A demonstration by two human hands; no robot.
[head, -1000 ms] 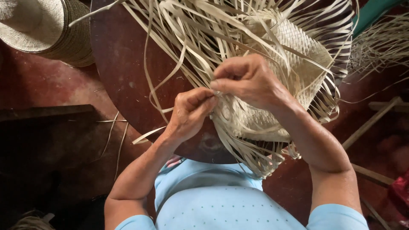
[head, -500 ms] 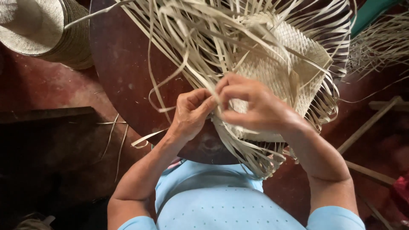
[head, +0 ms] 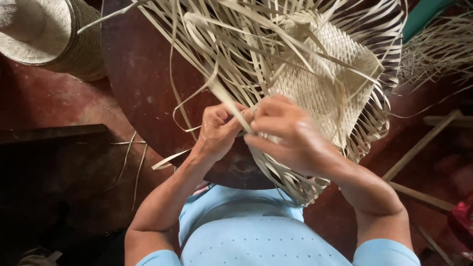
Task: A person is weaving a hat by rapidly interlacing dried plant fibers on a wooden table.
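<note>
1. A half-woven mat of pale straw [head: 325, 74] is lying on a round dark-brown table [head: 143, 79], its finished checkered patch sitting at the upper right and loose strips [head: 221, 44] fanning out on every side.
2. The left hand [head: 219, 130] is pinching a few strips at the near edge of the weave, fingers curled almost closed around them.
3. The right hand [head: 290, 135] is pressing in beside it, fingertips meeting the left's and closing on the same bundle; exactly which strip each is holding I cannot tell.
4. More strips are hanging off the table's near rim, over the person's light-blue shirt [head: 256, 236].
5. A woven hat [head: 29, 24] is resting on a basket at the upper left, well apart; stray strips are lying on the red floor [head: 64, 108].
6. Judging the risk: the loose strips are crossing thickly around the fingers, so a wrong one could be getting caught up, and a tight pinch could be creasing or splitting the straw.
</note>
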